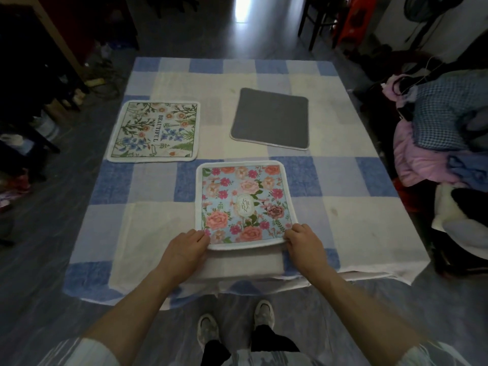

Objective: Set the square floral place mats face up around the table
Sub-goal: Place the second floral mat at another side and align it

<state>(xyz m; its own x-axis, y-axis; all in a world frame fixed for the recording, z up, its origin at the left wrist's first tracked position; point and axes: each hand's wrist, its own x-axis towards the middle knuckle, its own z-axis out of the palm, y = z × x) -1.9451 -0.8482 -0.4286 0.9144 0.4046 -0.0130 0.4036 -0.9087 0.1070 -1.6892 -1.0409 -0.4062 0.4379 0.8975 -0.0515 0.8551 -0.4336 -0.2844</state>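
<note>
A square mat with pink roses on pale blue point(244, 199) lies face up near the table's front edge. My left hand point(184, 247) pinches its near left corner and my right hand point(303, 241) pinches its near right corner, with the near edge slightly lifted. A second mat with blue and orange flowers on white point(154, 132) lies face up at the left. A third mat point(270, 118) lies at the back right with its plain grey underside showing.
The table wears a blue and white checked cloth point(343, 207). A heap of clothes on a chair point(443, 133) crowds the right side. Dark furniture point(31, 83) stands at the left, and a chair point(319, 19) stands beyond the far end.
</note>
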